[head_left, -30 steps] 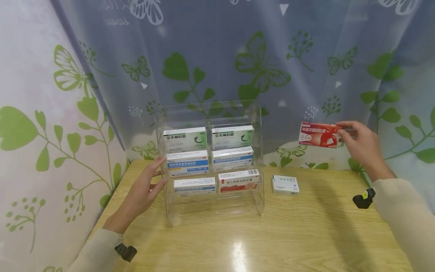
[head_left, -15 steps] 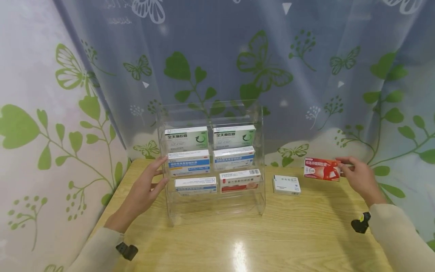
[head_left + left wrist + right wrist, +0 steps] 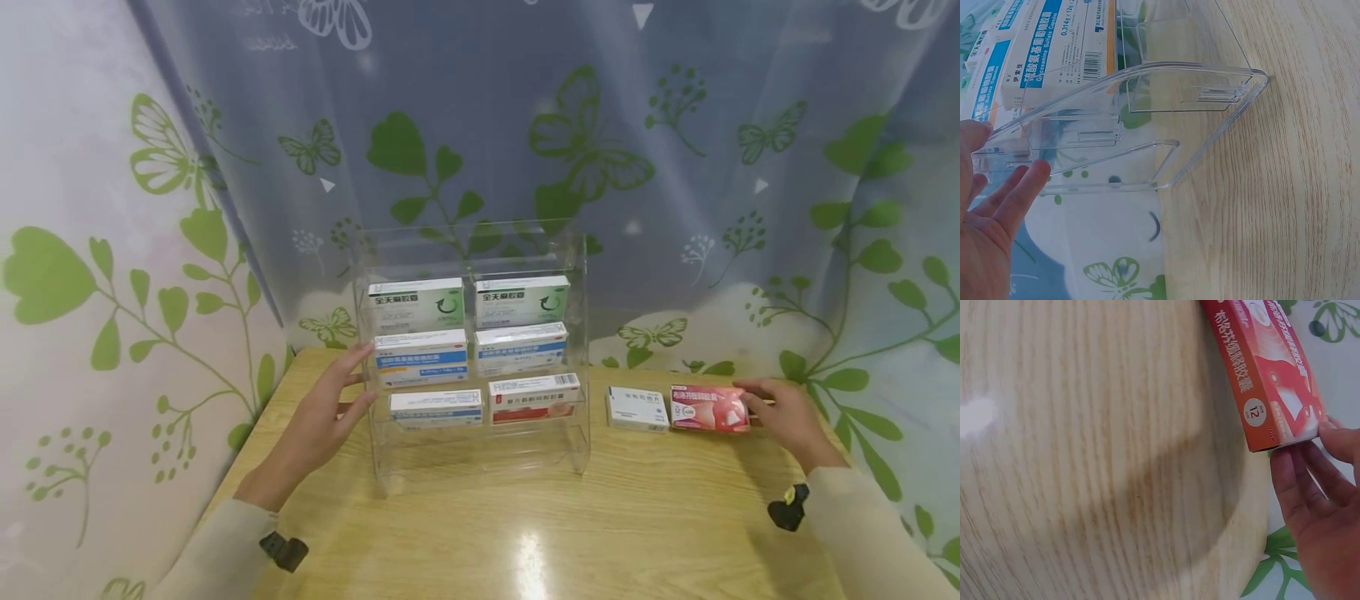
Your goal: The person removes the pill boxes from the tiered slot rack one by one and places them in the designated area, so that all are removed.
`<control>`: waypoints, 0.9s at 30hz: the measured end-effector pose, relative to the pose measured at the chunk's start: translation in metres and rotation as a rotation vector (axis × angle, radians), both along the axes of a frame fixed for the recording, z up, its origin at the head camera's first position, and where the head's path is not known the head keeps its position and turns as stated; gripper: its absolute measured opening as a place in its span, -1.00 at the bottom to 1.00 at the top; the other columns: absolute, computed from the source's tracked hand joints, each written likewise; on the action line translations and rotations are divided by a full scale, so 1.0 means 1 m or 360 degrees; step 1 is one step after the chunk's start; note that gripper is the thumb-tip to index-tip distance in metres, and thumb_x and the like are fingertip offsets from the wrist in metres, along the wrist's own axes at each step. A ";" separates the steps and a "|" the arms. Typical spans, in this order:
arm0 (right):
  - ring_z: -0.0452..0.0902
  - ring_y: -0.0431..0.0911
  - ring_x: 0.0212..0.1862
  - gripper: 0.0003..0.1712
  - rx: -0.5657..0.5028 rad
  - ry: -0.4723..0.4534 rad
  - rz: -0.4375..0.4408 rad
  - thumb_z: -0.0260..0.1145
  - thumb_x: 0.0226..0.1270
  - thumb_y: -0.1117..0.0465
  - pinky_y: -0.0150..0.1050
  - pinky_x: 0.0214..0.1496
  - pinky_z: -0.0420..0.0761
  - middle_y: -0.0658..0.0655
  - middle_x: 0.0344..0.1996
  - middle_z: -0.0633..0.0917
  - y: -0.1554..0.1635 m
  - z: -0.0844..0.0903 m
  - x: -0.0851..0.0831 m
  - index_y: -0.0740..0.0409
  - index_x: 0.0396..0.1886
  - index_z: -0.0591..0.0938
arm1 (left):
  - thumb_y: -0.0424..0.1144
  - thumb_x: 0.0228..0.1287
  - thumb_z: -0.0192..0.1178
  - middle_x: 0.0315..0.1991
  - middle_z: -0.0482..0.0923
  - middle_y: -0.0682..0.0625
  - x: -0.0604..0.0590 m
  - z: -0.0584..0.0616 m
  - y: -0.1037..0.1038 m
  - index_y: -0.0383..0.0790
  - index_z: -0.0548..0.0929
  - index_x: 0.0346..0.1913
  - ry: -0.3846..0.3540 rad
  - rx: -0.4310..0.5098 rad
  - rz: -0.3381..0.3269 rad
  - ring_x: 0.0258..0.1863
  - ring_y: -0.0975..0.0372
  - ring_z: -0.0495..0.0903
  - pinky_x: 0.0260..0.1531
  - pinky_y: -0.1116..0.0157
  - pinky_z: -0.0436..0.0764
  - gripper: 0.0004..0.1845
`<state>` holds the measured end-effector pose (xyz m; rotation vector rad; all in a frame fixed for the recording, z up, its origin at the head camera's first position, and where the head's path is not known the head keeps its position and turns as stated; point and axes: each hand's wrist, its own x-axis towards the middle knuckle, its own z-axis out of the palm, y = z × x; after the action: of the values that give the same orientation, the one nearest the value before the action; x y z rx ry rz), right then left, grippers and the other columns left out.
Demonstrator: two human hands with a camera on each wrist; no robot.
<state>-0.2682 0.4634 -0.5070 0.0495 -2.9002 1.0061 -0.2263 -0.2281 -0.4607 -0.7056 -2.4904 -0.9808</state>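
A red medicine box (image 3: pixel 708 408) (image 3: pixel 1266 375) lies flat on the wooden table (image 3: pixel 525 517), beside a white box (image 3: pixel 637 408). My right hand (image 3: pixel 780 408) (image 3: pixel 1316 506) pinches the red box by its right end, thumb on one side and fingers on the other. A clear acrylic rack (image 3: pixel 472 242) (image 3: pixel 1210 125) stands at the table's middle, with medicine boxes on three tiers. My left hand (image 3: pixel 330 408) (image 3: pixel 991 212) rests straight-fingered against the rack's left wall.
The rack's top tier holds two green-and-white boxes (image 3: pixel 416 304), the middle tier two blue-and-white ones (image 3: pixel 420 358). The bottom tier has a blue-and-white box and a red-and-white box (image 3: pixel 534 398). Leaf-print curtains hang close behind the table and on its left.
My right hand has brought the red box down from mid-air and laid it on the table next to the white box. The left hand stays on the rack.
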 end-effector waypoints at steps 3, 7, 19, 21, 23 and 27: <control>0.84 0.13 -0.10 -0.48 -0.0007 -0.0103 -0.0016 0.03 0.83 0.24 -0.20 -0.18 0.89 0.73 0.29 0.54 0.001 -0.003 -0.001 0.59 0.47 0.45 | -0.47 0.56 0.29 0.67 0.22 -0.36 0.000 -0.001 0.000 -0.09 0.20 0.73 0.0008 -0.0004 0.0002 0.22 -0.30 0.70 -0.10 -0.03 0.93 -0.18; 0.76 0.33 0.09 -0.34 -0.0003 -0.0294 -0.0020 0.01 0.85 0.09 0.14 0.10 0.85 0.75 0.39 0.43 0.000 -0.004 -0.002 0.54 0.59 0.30 | -0.47 0.55 0.29 0.67 0.22 -0.35 -0.001 -0.003 -0.001 -0.09 0.20 0.74 0.0019 -0.0002 0.0005 0.22 -0.29 0.71 -0.10 -0.02 0.93 -0.18; 0.35 0.60 0.43 -0.34 -0.0004 -0.0384 -0.0068 0.08 0.82 0.10 0.49 0.40 0.58 0.71 0.46 0.38 -0.010 -0.010 -0.001 0.49 0.62 0.27 | -0.46 0.56 0.28 0.68 0.21 -0.33 0.000 -0.002 0.000 -0.08 0.20 0.74 -0.0003 0.0001 0.0011 0.23 -0.29 0.70 -0.08 -0.02 0.92 -0.18; 0.31 0.61 0.45 -0.33 0.0004 -0.0375 -0.0082 0.06 0.83 0.08 0.54 0.42 0.51 0.70 0.46 0.39 -0.011 -0.011 -0.001 0.47 0.62 0.27 | -0.47 0.56 0.28 0.68 0.22 -0.34 0.000 -0.001 0.001 -0.09 0.20 0.74 0.0009 0.0002 0.0007 0.23 -0.29 0.71 -0.09 0.00 0.93 -0.18; 0.29 0.63 0.45 -0.33 0.0016 -0.0353 -0.0089 0.06 0.84 0.06 0.57 0.41 0.48 0.69 0.46 0.40 -0.012 -0.013 0.000 0.46 0.62 0.28 | -0.48 0.55 0.28 0.67 0.22 -0.34 0.000 -0.001 0.001 -0.11 0.20 0.73 0.0014 0.0005 0.0001 0.23 -0.29 0.71 -0.09 0.00 0.93 -0.18; 0.31 0.61 0.47 -0.33 0.0023 -0.0317 -0.0116 0.03 0.84 0.02 0.55 0.41 0.51 0.66 0.47 0.42 -0.012 -0.018 0.001 0.44 0.62 0.30 | -0.48 0.56 0.28 0.68 0.22 -0.34 0.000 -0.001 0.001 -0.10 0.20 0.74 0.0006 0.0004 0.0006 0.23 -0.29 0.71 -0.08 0.00 0.93 -0.18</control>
<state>-0.2676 0.4510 -0.5252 -0.1639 -3.0606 1.0336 -0.2262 -0.2271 -0.4620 -0.7013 -2.4861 -0.9804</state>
